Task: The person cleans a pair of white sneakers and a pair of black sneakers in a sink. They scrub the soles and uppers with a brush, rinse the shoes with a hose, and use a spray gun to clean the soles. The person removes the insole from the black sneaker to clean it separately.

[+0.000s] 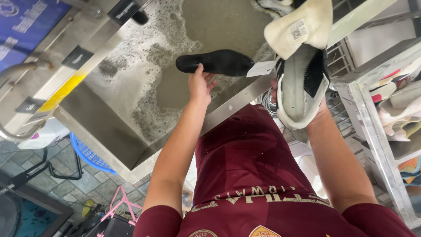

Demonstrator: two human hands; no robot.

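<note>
Head view | left hand (201,85) grip pinched on black insole (215,62), long axis sideways, over foamy sink (131,87) | right hand (322,109) grip clamped under white-black sneaker (300,87), long axis running away from wearer, beside metal rack (372,131)

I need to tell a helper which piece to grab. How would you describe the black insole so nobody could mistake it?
Find the steel sink of murky, foamy water at the middle of the view. Over that water the left hand holds a flat black insole by its near edge. It is the only all-black, thin, sole-shaped piece; the white and black sneaker in the right hand is bulky and mostly pale.
</note>
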